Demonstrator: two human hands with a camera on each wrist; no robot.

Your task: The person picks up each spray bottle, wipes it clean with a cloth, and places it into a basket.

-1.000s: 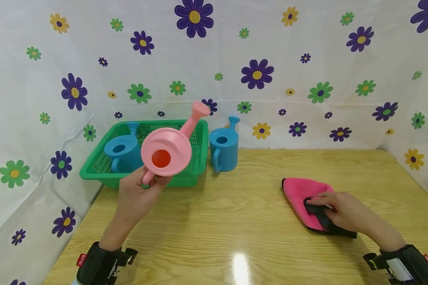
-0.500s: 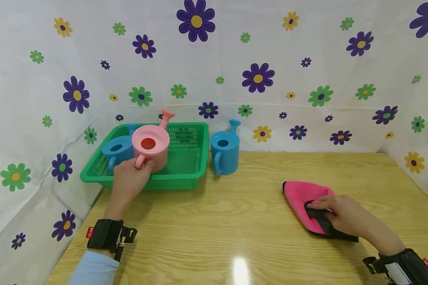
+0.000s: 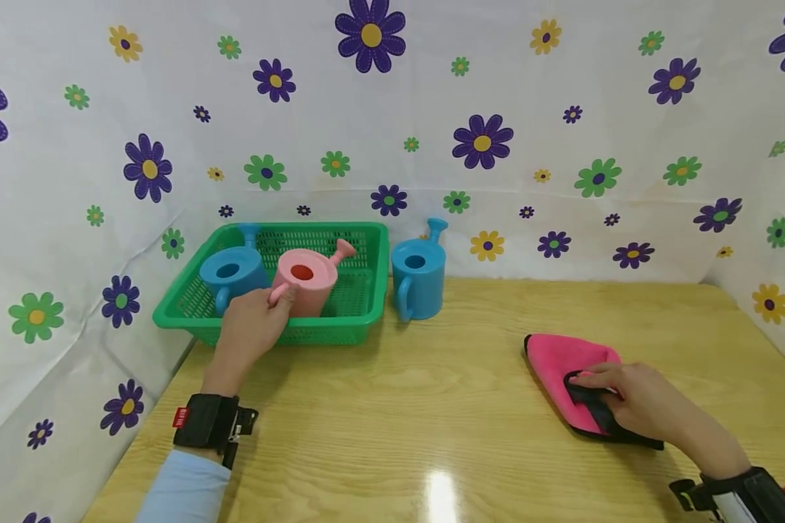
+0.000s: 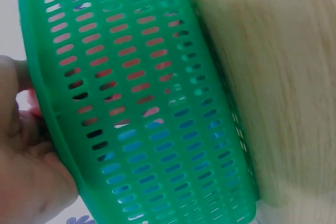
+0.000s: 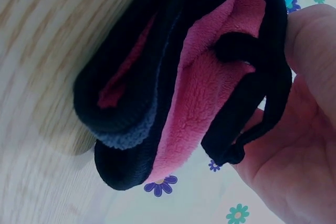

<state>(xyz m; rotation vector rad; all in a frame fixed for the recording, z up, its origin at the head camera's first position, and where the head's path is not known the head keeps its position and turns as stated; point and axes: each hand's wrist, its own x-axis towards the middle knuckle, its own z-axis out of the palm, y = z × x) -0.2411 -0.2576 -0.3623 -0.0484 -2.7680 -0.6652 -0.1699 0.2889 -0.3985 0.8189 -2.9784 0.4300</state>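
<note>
A pink watering can stands inside the green basket, its spout pointing right. My left hand pinches its handle over the basket's front rim. Beside it on the left, a blue watering can leans a little in the same basket. Through the slotted wall in the left wrist view, pink and blue show behind the green basket. At the right, my right hand grips a folded pink cloth with black edging on the table. The right wrist view shows the cloth's plush folds and black trim between thumb and fingers.
A second blue watering can stands upright on the wooden table, close against the basket's right side. Behind runs a white flower-print sheet, which also hangs along the left and right sides.
My left hand has lowered the pink watering can from above the basket down into it, and it has turned from tipped to upright. The right hand and cloth stay where they were.
</note>
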